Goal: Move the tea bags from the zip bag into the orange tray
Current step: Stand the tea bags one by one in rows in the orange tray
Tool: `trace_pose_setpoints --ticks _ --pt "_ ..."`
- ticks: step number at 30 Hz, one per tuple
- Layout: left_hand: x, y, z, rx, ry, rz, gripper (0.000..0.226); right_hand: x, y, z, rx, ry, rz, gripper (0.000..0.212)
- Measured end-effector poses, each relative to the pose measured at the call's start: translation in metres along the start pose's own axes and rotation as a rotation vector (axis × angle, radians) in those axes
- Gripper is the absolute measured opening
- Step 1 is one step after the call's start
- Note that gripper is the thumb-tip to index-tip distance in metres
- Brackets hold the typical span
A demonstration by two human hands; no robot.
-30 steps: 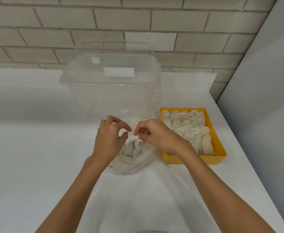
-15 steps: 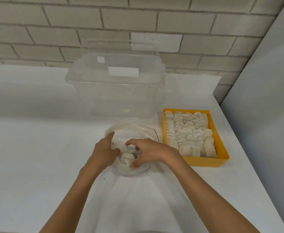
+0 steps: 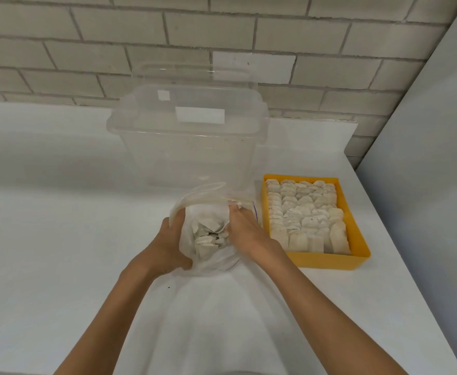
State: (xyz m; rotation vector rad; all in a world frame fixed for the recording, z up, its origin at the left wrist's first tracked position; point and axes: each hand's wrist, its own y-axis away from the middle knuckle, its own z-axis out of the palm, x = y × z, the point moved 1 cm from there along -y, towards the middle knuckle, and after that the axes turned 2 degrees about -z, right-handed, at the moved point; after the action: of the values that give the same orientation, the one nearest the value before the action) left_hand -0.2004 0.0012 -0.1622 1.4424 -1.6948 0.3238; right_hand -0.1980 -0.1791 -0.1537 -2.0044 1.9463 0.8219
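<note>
Your orange tray [image 3: 327, 259] is a saturated yellow-orange, and the tea bags [image 3: 303, 212] packed in it are off-white to pale cream with faint grey speckling. The zip bag [image 3: 195, 209] you are working at is clear and cloudy, with a thin blue line near its seal; its tea bags show dark flecks. The tub [image 3: 189, 147] behind is colourless and see-through, the table [image 3: 59, 226] plain white, and the wall [image 3: 86, 50] pale grey brick with darker joints.

Both forearms bare (no sleeves, rings or watch).
</note>
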Motion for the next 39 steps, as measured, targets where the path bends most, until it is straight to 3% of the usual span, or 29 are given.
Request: trace_pose_setpoints --ticks 7,14,19,27,33,39 --pt "-0.003 0.001 0.005 0.114 0.165 -0.067 0.117 0.004 0.001 -0.001 -0.089 -0.011 -0.067 0.071" --pt "-0.002 0.003 0.001 0.035 -0.101 -0.193 0.105 0.007 -0.003 -0.002 -0.056 0.01 -0.116 0.046" --pt "0.012 0.013 -0.009 0.11 -0.175 -0.084 0.079 -0.005 0.007 -0.01 0.067 -0.083 -0.24 0.034" --pt "0.034 0.012 -0.008 0.474 -0.093 0.151 0.032 -0.008 0.006 -0.003 0.003 -0.095 -0.266 0.013" --pt "0.04 0.014 -0.01 0.583 0.02 0.248 0.026 -0.002 0.008 -0.016 0.063 -0.215 -0.241 0.012" --pt "0.051 0.012 -0.012 0.531 0.241 0.198 0.025 0.002 0.011 -0.046 0.148 -0.456 -0.201 0.007"
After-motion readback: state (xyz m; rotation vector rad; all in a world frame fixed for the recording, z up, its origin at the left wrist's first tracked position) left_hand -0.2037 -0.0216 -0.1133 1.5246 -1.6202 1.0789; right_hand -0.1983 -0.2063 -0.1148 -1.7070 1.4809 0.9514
